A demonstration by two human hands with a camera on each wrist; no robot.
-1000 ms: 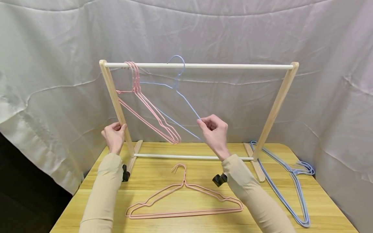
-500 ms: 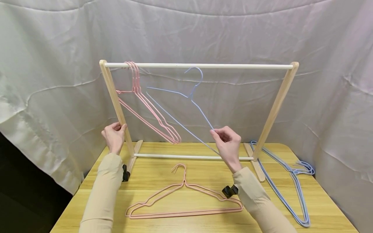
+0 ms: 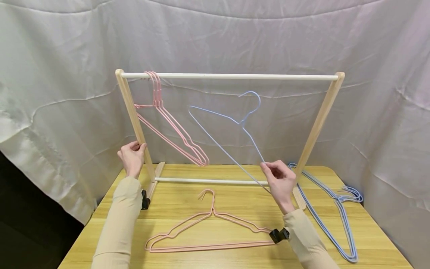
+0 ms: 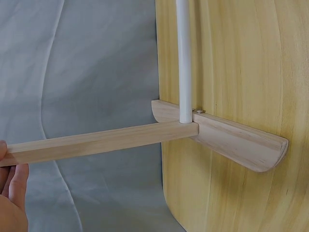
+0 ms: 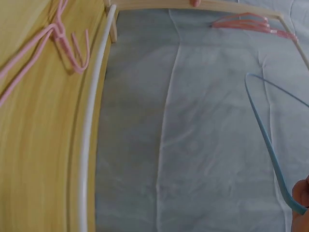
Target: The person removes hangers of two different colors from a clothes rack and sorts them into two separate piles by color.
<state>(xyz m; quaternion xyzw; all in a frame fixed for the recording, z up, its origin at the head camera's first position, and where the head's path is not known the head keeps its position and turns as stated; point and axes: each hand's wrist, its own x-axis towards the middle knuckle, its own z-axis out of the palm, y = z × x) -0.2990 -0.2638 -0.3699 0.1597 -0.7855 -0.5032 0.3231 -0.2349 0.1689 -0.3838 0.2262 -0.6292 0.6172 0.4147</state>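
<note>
The right hand is clamping a light-blue hanger between thumb and fingers, gripping the sloping wire near its right end. The hanger is tilting down toward the right hand, with its curved hook lying below the top rail of the clothes rack in the head view and its hook tip pointing left. Its long lower bar is crossing in front of the lower rail in that view; contact between them cannot be determined.

The left hand is pinching the wooden left upright of the rack on its lower half, thumb and fingers closing around it. The left wrist view is showing this upright joining the lower rail and a rounded wooden foot.

A group of pink hangers is hanging from the top rail near the left upright. Further pink hangers are lying flat and overlapping on the table, in front of the lower rail. A stack of blue hangers is resting on the table beside the right upright, its hooks pointing right. A pale curtain is hanging behind the rack.
</note>
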